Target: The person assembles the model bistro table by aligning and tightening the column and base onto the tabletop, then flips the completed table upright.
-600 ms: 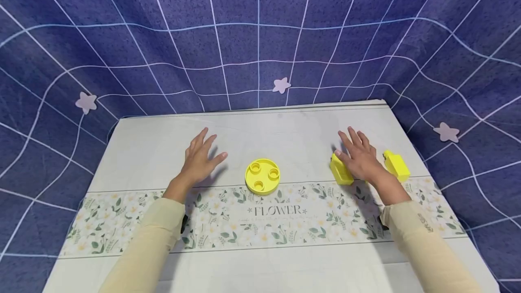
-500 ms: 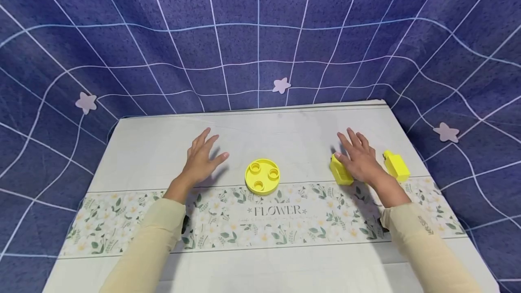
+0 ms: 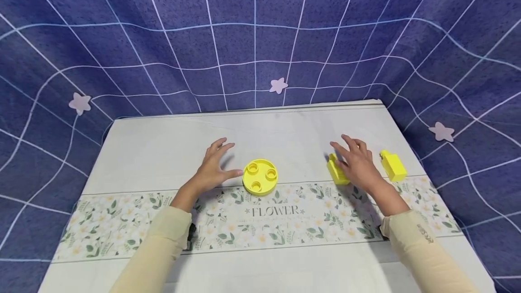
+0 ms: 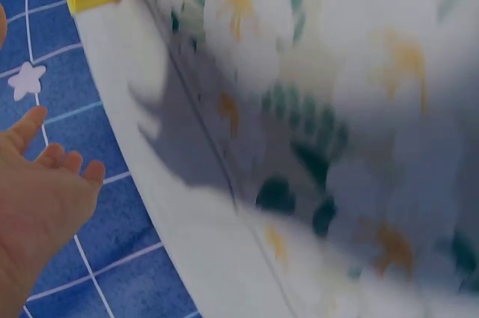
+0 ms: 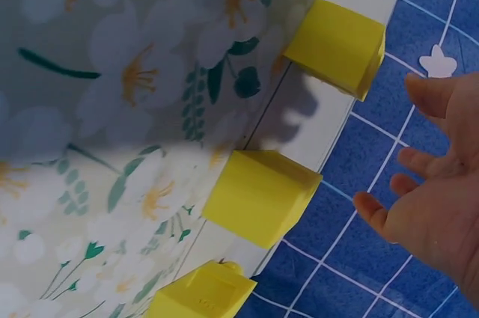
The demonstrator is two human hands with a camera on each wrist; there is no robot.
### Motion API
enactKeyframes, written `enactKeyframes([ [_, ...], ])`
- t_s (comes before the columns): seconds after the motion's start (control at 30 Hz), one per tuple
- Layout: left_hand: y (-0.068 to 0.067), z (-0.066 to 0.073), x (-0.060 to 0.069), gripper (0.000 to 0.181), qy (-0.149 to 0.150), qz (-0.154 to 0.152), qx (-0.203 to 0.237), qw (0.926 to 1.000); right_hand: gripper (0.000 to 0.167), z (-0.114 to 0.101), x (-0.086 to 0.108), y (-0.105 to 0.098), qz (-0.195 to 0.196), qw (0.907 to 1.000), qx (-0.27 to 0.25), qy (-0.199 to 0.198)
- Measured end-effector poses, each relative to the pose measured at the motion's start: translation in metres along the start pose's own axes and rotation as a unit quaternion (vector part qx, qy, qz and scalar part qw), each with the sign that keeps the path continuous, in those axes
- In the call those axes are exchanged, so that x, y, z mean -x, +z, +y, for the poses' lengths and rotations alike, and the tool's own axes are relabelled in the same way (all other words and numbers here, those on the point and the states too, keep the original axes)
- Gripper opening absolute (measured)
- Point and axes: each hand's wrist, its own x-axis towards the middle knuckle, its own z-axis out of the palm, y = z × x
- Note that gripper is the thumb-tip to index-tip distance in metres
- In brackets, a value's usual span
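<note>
Near right hand (image 3: pixel 360 166), yellow block (image 3: pixel 337 174), lengthwise forward

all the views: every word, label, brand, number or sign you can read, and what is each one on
"FLOWER", with a small star-like mark at each end: on the table cover.
Small line under that word, same cover: too faint to read.
Dark print on the right sleeve: too small to read surely.
Faint marks on the lowest yellow block in the right wrist view: too blurred to read.
</note>
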Motion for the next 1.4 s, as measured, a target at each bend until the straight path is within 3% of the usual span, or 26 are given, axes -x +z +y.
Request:
enactKeyframes([
  [0.2, 0.019, 0.006, 0.003, 0.103, 0.013, -0.028, 0.028, 0.9992, 0.053, 0.004, 0.004, 0.003, 0.031, 0.9991, 0.013, -0.025],
  [0.37, 0.033, 0.011, 0.004, 0.115, 0.017, -0.045, 0.022, 0.9986, 0.059, 0.007, 0.008, 0.002, 0.035, 0.9989, 0.017, -0.026],
  [0.57, 0.046, 0.018, 0.003, 0.122, 0.018, -0.061, 0.018, 0.9978, 0.066, 0.011, 0.012, 0.001, 0.022, 0.9989, 0.037, -0.019],
  [0.77, 0.059, 0.02, 0.001, 0.119, -0.003, -0.062, 0.07, 0.9956, 0.074, 0.012, 0.013, 0.001, -0.014, 0.9973, 0.073, 0.004],
  [0.97, 0.066, 0.018, 0.001, 0.122, -0.035, -0.06, 0.084, 0.9941, 0.086, 0.012, 0.014, 0.002, -0.045, 0.995, 0.086, 0.022],
  [1.1, 0.067, 0.017, 0.001, 0.122, -0.05, -0.057, 0.085, 0.9935, 0.086, 0.011, 0.014, 0.004, -0.047, 0.9949, 0.087, 0.017],
  [1.4, 0.068, 0.008, -0.002, 0.114, -0.059, -0.055, 0.101, 0.9916, 0.087, 0.011, 0.015, 0.008, -0.047, 0.9949, 0.089, 0.002],
])
